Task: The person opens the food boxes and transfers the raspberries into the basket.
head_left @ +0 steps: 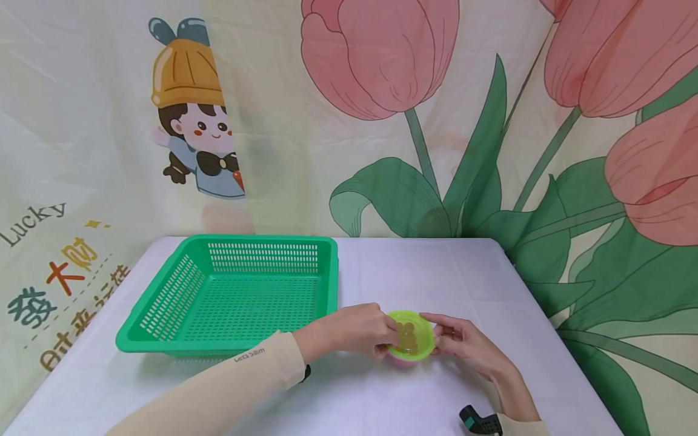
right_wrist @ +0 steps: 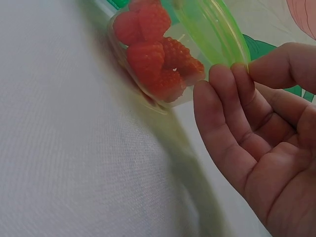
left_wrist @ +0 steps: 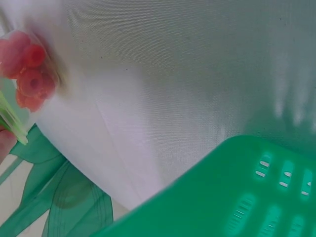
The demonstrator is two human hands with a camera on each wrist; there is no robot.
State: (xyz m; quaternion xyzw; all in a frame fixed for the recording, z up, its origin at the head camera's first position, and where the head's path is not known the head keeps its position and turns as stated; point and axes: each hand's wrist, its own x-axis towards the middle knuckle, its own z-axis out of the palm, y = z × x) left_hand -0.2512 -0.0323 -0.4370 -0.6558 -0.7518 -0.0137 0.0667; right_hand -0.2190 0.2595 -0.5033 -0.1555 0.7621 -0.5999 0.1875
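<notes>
Beside the perforated green plastic basket, on white cloth, I see the left hand and right hand pinching the round lime lid of a translucent container holding bumpy raspberries.

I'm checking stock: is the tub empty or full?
Partly filled: red berries show through the tub's clear wall, with bare space below the lid.
</notes>
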